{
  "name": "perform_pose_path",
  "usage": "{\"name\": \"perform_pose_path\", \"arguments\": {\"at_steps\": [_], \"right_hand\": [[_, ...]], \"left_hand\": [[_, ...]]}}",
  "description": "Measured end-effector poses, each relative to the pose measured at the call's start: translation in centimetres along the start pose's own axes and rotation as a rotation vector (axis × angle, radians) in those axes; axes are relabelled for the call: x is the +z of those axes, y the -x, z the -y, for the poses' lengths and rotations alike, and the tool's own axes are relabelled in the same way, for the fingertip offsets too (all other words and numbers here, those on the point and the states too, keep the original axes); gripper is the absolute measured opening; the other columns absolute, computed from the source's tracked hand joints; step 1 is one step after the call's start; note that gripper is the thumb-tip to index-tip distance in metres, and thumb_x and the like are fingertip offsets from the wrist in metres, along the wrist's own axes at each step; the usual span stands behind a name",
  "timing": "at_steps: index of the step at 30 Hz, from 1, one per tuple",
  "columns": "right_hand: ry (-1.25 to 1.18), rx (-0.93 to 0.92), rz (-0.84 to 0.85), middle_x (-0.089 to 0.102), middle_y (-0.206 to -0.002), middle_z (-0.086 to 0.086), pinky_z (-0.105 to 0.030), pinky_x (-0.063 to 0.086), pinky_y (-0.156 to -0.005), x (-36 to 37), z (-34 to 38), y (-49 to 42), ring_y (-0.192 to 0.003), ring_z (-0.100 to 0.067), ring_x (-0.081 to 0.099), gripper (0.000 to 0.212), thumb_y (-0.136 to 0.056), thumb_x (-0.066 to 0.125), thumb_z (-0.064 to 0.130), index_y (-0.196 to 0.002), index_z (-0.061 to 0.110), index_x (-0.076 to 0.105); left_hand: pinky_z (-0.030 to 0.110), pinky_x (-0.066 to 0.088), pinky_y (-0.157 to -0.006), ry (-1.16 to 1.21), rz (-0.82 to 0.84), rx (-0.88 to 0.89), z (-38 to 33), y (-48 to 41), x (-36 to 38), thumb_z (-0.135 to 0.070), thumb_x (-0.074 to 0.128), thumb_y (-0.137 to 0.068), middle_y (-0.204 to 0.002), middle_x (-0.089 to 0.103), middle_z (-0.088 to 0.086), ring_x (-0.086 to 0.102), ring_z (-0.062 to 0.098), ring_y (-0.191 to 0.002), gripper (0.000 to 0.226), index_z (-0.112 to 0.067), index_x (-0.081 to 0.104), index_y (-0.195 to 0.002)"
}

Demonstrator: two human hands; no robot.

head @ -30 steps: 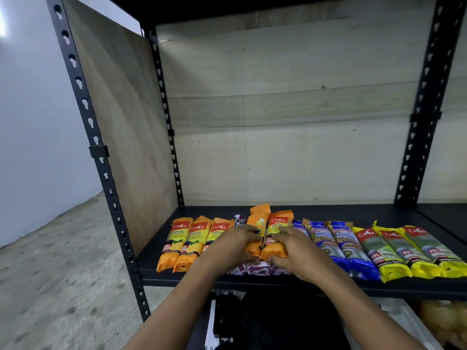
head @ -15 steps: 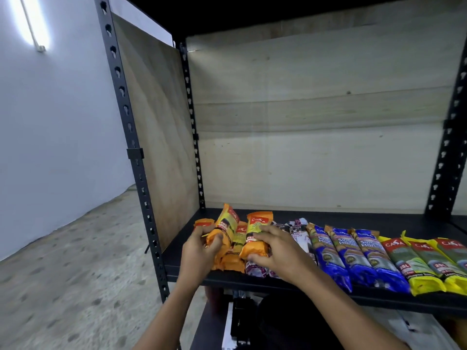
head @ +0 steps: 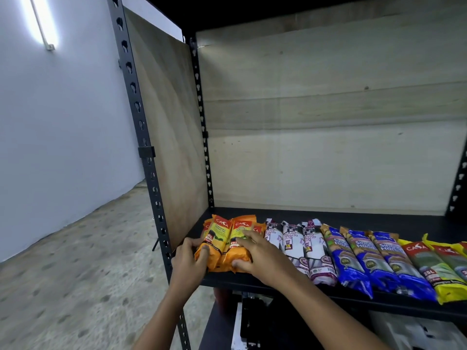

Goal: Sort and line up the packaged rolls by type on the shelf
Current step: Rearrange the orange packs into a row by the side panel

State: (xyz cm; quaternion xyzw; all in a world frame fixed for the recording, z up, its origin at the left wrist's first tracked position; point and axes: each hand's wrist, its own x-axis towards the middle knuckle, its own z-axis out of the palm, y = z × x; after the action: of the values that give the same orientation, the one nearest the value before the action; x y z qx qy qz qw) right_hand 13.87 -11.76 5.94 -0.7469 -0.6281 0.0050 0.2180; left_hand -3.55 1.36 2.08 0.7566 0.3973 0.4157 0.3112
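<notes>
Orange rolls [head: 228, 245] bunched at lower centre-left of frame, stacked, at left end of shelf [head: 353, 218] beside front upright [head: 151, 178]. Left hand [head: 189, 258] grips outer orange pack, fingers curled over its lower end. Right hand [head: 257, 251] pressed on next orange pack, fingers spread. White rolls [head: 295, 245], blue rolls [head: 364, 258], yellow rolls [head: 439, 266] in row toward lower right.

Risks, judged: stacked packs slick, top ones may slide off front edge. Blue and yellow ends overhang edge; nudge could tip them. Right wrist near white rolls; may skew row.

Both bare forearms rise from the bottom of the frame toward lower centre. The left hand [head: 189, 258] curls its fingers closed, palm inward; the right hand [head: 255, 256] lies palm-down, fingers spread and pressing.
</notes>
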Motion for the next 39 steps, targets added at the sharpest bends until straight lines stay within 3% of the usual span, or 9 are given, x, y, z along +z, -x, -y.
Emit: {"name": "perform_pose_path", "arguments": {"at_steps": [2,4,6,11,15,17,20,24,39], "right_hand": [[0.013,0.0,0.011,0.018,-0.161,0.005,-0.043,0.038,-0.106,0.0,-0.1,0.0,-0.143,-0.021,0.029,0.072,-0.088,0.056,0.062,-0.149,0.032,0.032],[0.019,0.006,0.057,0.01,-0.163,0.003,-0.046,0.033,-0.11,0.0,-0.3,0.0,-0.147,-0.022,0.019,0.079,-0.086,0.057,0.064,-0.151,0.036,0.024],[0.033,0.025,0.139,-0.002,-0.165,0.001,-0.051,0.024,-0.114,0.1,-0.5,-0.1,-0.15,-0.025,0.007,0.087,-0.083,0.06,0.064,-0.152,0.042,0.012],[0.07,0.06,0.21,-0.01,-0.164,0.003,-0.06,0.018,-0.116,0.5,-1.3,-1.5,-0.149,-0.038,0.005,0.083,-0.086,0.053,0.067,-0.148,0.055,-0.001],[0.094,0.037,0.155,0.001,-0.165,0.001,-0.052,0.03,-0.112,0.7,-1.2,-1.7,-0.147,-0.033,0.018,0.081,-0.086,0.057,0.062,-0.15,0.049,0.009],[0.098,0.033,0.095,0.006,-0.164,-0.001,-0.05,0.03,-0.111,1.0,-1.0,-1.4,-0.146,-0.032,0.021,0.08,-0.086,0.057,0.063,-0.151,0.046,0.013],[0.105,0.053,0.049,0.008,-0.164,-0.003,-0.05,0.032,-0.11,1.5,-0.7,-1.1,-0.145,-0.033,0.022,0.081,-0.086,0.057,0.064,-0.151,0.044,0.014],[0.124,0.075,0.035,0.006,-0.164,-0.005,-0.053,0.033,-0.109,1.7,-0.6,-1.0,-0.145,-0.036,0.023,0.081,-0.086,0.056,0.063,-0.151,0.044,0.012],[0.112,0.068,0.043,0.007,-0.164,-0.005,-0.054,0.03,-0.11,1.8,-0.4,-0.8,-0.146,-0.037,0.02,0.08,-0.088,0.057,0.06,-0.151,0.042,0.012]], "left_hand": [[0.044,0.049,-0.091,0.003,0.039,0.003,0.3,-0.3,-0.2,-0.044,0.051,-0.089,-0.113,0.057,-0.014,0.057,0.013,-0.107,0.02,-0.046,0.048,-0.108],[0.035,0.046,-0.095,0.052,0.113,0.009,0.4,-0.8,-0.5,-0.031,0.05,-0.094,-0.132,0.051,-0.01,0.05,0.011,-0.119,0.042,-0.045,0.044,-0.133],[0.032,0.036,-0.1,-0.005,0.224,-0.006,0.1,-1.6,-0.9,-0.034,0.043,-0.097,-0.145,0.042,-0.005,0.042,0.012,-0.127,0.048,-0.045,0.038,-0.144],[0.031,0.034,-0.099,0.066,0.356,-0.14,-0.1,-2.8,-0.8,-0.034,0.037,-0.102,-0.146,0.043,0.0,0.042,0.017,-0.127,0.043,-0.043,0.041,-0.144],[0.017,0.034,-0.086,0.108,0.296,-0.066,0.4,-2.4,-0.2,-0.028,0.039,-0.103,-0.137,0.043,-0.001,0.043,0.014,-0.125,0.039,-0.03,0.046,-0.141],[0.014,0.033,-0.084,0.101,0.316,-0.056,0.6,-2.3,-0.3,-0.038,0.042,-0.101,-0.135,0.042,-0.004,0.043,0.014,-0.125,0.042,-0.032,0.044,-0.142],[0.017,0.042,-0.086,0.047,0.428,0.002,1.3,-2.3,-0.9,-0.062,0.058,-0.087,-0.136,0.035,-0.009,0.046,0.009,-0.122,0.07,-0.035,0.033,-0.147],[0.008,0.043,-0.083,-0.176,0.454,0.179,2.0,-2.5,-1.0,-0.069,0.078,-0.064,-0.134,0.031,-0.013,0.047,0.004,-0.117,0.108,-0.039,0.021,-0.151],[0.01,0.041,-0.08,-0.148,0.363,0.202,2.3,-2.7,-0.6,-0.061,0.083,-0.062,-0.127,0.037,-0.012,0.045,0.005,-0.114,0.105,-0.043,0.026,-0.148]]}}
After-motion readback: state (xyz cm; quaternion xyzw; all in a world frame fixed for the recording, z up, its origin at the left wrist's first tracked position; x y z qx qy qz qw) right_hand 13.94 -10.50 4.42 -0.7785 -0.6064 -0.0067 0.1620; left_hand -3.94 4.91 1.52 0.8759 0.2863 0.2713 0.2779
